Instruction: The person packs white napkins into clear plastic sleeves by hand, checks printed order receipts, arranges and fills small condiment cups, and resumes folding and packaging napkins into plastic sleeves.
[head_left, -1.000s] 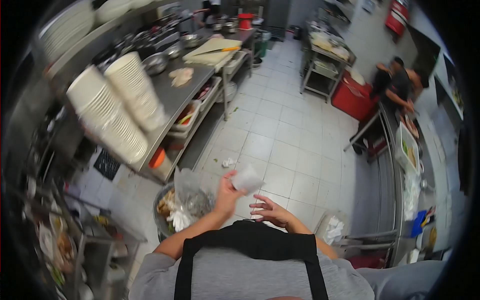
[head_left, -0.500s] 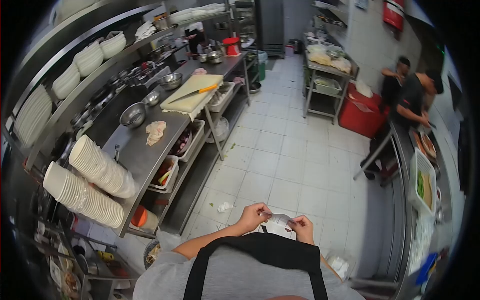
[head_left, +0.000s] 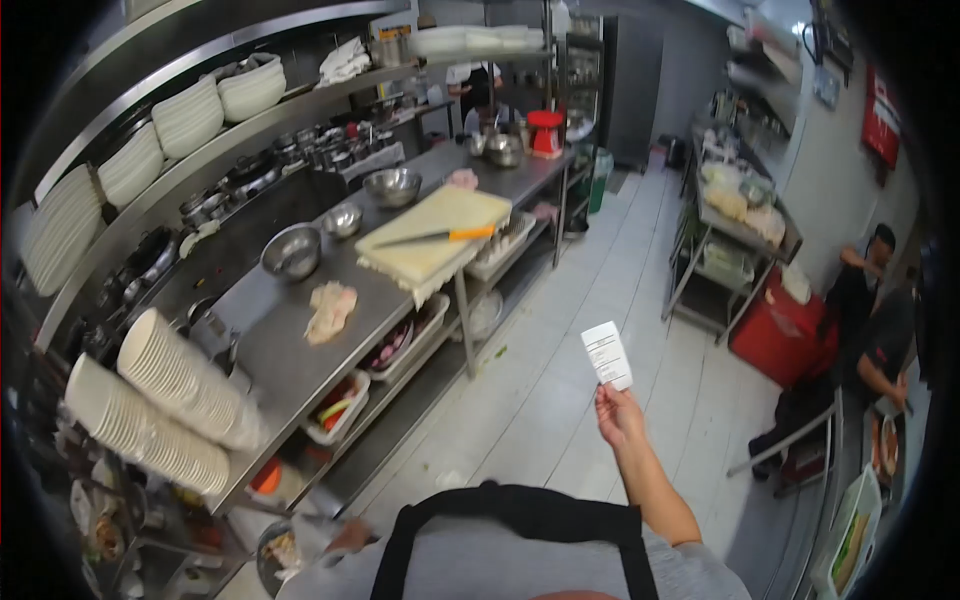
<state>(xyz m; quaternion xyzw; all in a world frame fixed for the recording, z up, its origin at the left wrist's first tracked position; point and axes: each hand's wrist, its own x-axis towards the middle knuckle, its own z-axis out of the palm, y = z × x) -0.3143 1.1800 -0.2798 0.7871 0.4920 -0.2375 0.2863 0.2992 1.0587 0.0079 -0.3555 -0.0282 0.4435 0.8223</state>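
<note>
My right hand (head_left: pixel 620 418) is raised in front of me over the floor, pinching the bottom end of a printed paper receipt (head_left: pixel 606 357). The slip stands upright, its lines of print facing me but too small to read. Low at my left side, my left hand (head_left: pixel 349 536) is smeared by motion, so its fingers cannot be made out. It is nearest to a round bin (head_left: pixel 268 560) with food scraps in it.
A steel counter (head_left: pixel 262 345) on my left carries a cutting board (head_left: pixel 425 240) with an orange-handled knife (head_left: pixel 440 237), metal bowls (head_left: pixel 291 252), a crumpled cloth (head_left: pixel 330 312) and stacked paper tubs (head_left: pixel 150 425). Two people stand at the right, near a red bin (head_left: pixel 782 330).
Both hands held the slip low before me; now only my right hand has it, moved forward and up. My left hand has let go and dropped to the left. The view has turned.
</note>
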